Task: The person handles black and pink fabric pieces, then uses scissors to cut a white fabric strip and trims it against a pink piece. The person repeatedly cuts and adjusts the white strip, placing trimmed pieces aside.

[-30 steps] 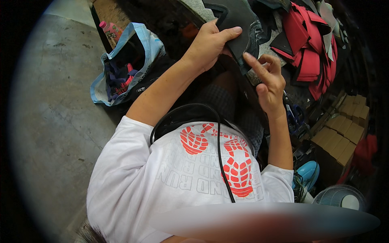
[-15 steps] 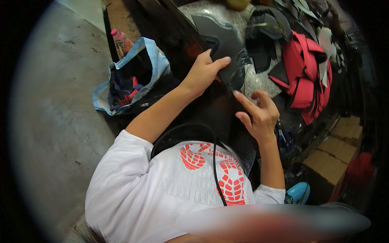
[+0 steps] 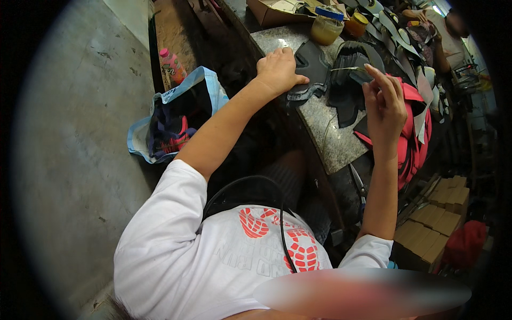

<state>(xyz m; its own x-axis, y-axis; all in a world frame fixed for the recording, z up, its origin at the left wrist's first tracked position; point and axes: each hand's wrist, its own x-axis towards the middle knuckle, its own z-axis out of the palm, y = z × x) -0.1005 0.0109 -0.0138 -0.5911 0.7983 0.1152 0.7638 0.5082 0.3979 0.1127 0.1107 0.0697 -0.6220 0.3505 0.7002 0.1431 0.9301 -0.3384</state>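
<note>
My left hand [image 3: 278, 73] is closed on the left edge of a dark grey, flat cut piece [image 3: 313, 63], its thumb on top. The piece lies on the speckled stone slab [image 3: 332, 140], with a ragged, shiny near edge. To its right stands a stack of similar dark cut pieces [image 3: 345, 98]. A thin pale strip [image 3: 348, 69] crosses that stack. Above the stack's right side is my right hand [image 3: 385, 101], index finger stretched out near the strip's end, other fingers loosely bent; nothing is plainly held in it.
A jar of yellowish stuff with a blue item on top [image 3: 326, 29] and an orange jar [image 3: 356, 25] stand beyond. Red strips [image 3: 413, 138] lie at right, brown boxes [image 3: 434, 229] below. A blue bag [image 3: 144, 125] stands at left. Another person [image 3: 450, 48] is at far right.
The dark grey piece has gone from being held up at the slab's edge to lying on the slab. My right hand has left its near end and moved up and right, over the stack.
</note>
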